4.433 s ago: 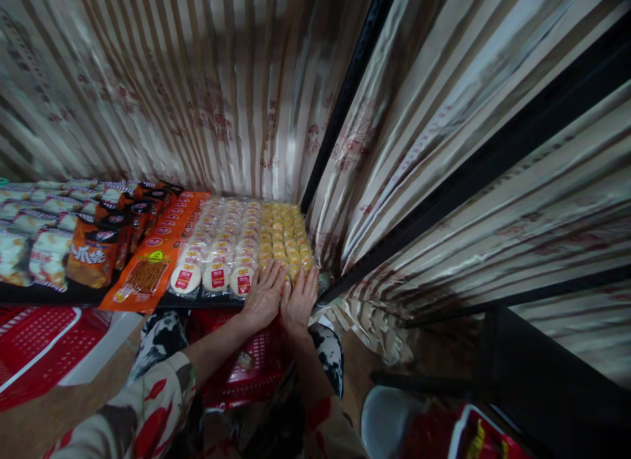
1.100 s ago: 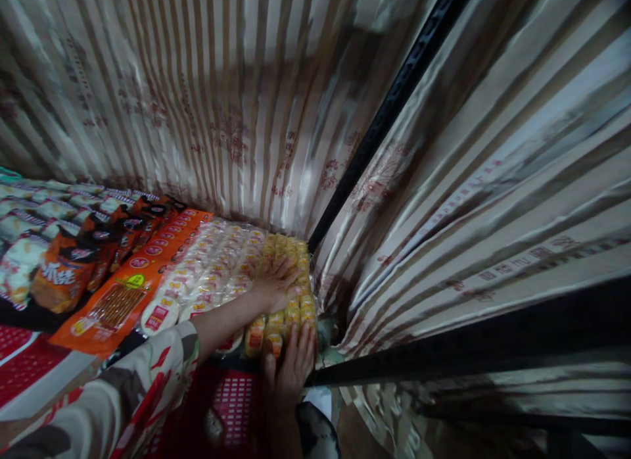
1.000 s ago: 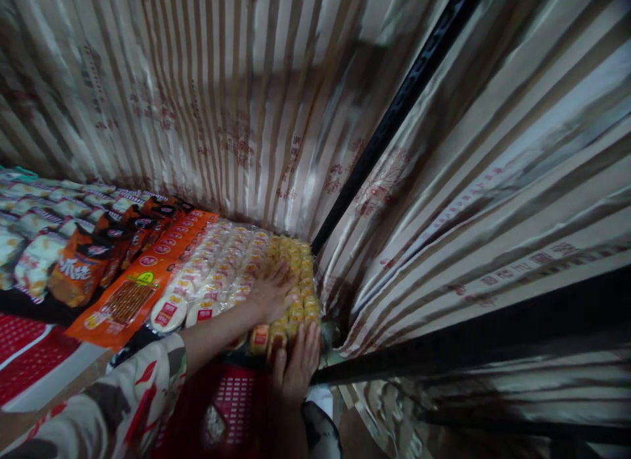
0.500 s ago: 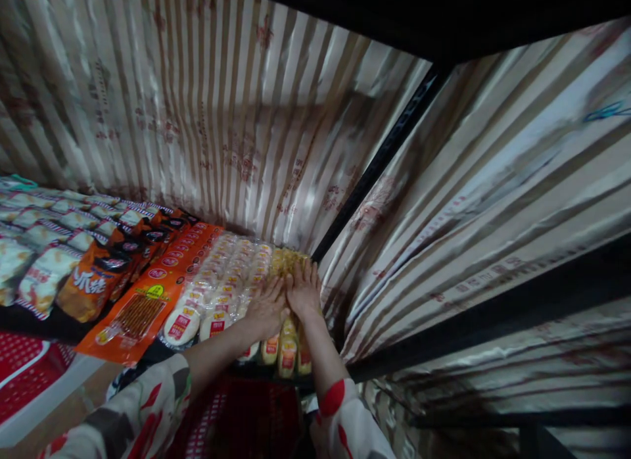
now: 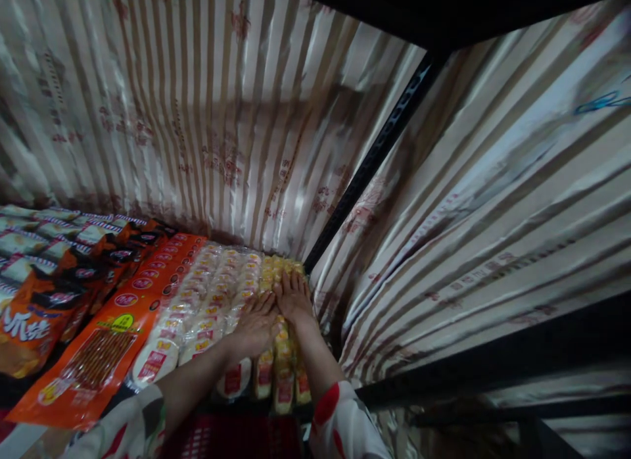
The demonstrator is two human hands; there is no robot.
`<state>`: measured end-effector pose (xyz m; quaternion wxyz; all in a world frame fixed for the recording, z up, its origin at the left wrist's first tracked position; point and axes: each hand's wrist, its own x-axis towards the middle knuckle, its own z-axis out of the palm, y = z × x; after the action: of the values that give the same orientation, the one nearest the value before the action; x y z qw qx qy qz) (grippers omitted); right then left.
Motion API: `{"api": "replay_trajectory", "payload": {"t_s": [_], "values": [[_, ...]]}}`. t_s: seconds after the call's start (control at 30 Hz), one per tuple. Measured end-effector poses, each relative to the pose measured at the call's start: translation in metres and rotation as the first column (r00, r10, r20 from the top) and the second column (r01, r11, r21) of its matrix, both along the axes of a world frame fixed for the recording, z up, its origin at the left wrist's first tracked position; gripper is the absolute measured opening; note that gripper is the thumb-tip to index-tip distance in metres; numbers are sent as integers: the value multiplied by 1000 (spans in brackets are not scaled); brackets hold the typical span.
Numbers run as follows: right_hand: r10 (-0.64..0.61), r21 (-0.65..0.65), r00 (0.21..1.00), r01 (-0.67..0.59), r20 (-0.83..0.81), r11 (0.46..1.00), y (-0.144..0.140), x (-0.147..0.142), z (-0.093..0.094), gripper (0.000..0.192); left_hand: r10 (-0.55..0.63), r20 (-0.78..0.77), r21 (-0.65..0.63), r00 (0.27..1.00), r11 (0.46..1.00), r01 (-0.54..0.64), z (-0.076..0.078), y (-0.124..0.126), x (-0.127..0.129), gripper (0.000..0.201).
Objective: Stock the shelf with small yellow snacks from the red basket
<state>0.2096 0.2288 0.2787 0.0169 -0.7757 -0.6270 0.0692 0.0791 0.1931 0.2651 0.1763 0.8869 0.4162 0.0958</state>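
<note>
Currently: both hands flat on the yellow snack packs at the shelf corner.

Landmark: the black upright post. Left hand and right hand lie side by side, palms down, fingers spread and gripping nothing, pressing the yellow snack packs, which run in rows from the shelf's front edge back to the foot of the post. Away from the post, touching this row, lie the white round cakes, then the orange packet. Striped curtain fabric hangs behind. Judged step: levelling and squaring the yellow rows. A next move would call for even downward pressure and keeping the front packs from sliding over the shelf edge.
</note>
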Motion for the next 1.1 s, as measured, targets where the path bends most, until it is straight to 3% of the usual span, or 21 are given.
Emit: {"api": "replay_trajectory", "payload": {"t_s": [0.17, 0.27, 0.47, 0.73, 0.9, 1.1], "values": [[-45, 91, 999, 48, -28, 995, 12, 3, 3, 58, 116, 85, 114, 990, 985, -126, 8, 22, 6, 47], [-62, 113, 998, 62, -2, 992, 18, 6, -2, 57, 167, 45, 155, 985, 973, -172, 5, 39, 12, 50], [-54, 163, 998, 47, 39, 986, 16, 9, -15, 56, 117, -85, 147, 989, 984, -103, -12, 57, 17, 52], [-49, 236, 997, 35, 52, 971, 31, 8, -10, 54, 129, -18, 254, 991, 960, -121, -16, 77, 22, 53], [-35, 154, 998, 28, 44, 988, 42, 15, -11, 55, 105, -50, 201, 993, 975, -93, -21, 93, 30, 53], [-31, 135, 998, 24, 46, 991, 42, 17, -16, 54, 50, -64, 178, 997, 983, -38, -21, 93, 29, 52]]}}
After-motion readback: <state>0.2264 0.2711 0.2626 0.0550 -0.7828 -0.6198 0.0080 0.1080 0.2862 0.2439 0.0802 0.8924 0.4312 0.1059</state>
